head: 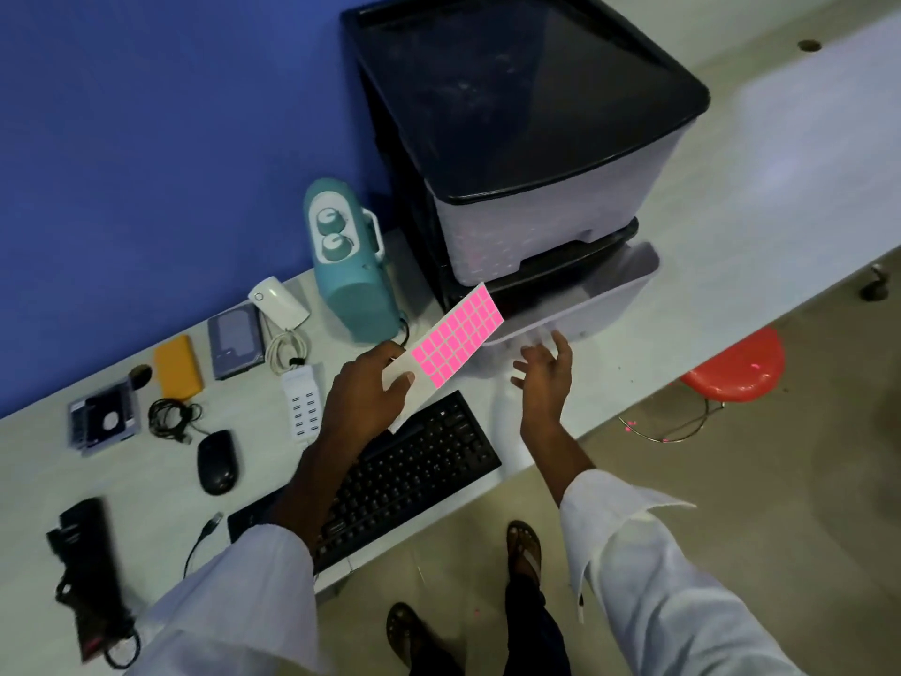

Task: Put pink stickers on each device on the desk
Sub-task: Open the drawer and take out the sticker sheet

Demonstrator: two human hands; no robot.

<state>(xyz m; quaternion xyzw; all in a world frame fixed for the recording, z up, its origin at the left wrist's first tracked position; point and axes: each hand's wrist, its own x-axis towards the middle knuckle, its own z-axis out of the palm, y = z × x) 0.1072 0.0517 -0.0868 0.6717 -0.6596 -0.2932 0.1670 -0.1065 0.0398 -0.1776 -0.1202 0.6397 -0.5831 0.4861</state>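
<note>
Stickers (456, 341), pink and square, sit in rows on a white backing sheet. The left hand (370, 392) pinches the sheet by its bare near end, thumb on top, and holds it in the air above the table (146, 490). The sheet's near corner overlaps the black keyboard (419, 470) in this head view. The right hand (546, 373) is relaxed with fingers spread and holds nothing. It is just near of the pulled-out lower drawer (585, 304) of a black-topped drawer unit (536, 139). The inside of that drawer is too blurred to read.

The left forearm hides the middle of the keyboard and the near right corner of a white multi-port charger (303, 402). Left of the charger lie a black mouse (217, 462), coiled black earphones (170, 417), an orange power bank (178, 367) and a grey hard drive (236, 341). Farther off are a small white gadget (278, 302) with a coiled white cable and a teal speaker (351, 280) with two knobs, close to the wall. A flat grey-and-black part (102, 424) at the far left is too smeared to name. A black cable-wrapped object (88, 568) at the near left is blurred as well, with the sleeve beside it.

The table is pale and runs along a blue wall (146, 139). Near of its edge are a beige floor (731, 480), a red stool (736, 368) and two sandalled feet (524, 548).
</note>
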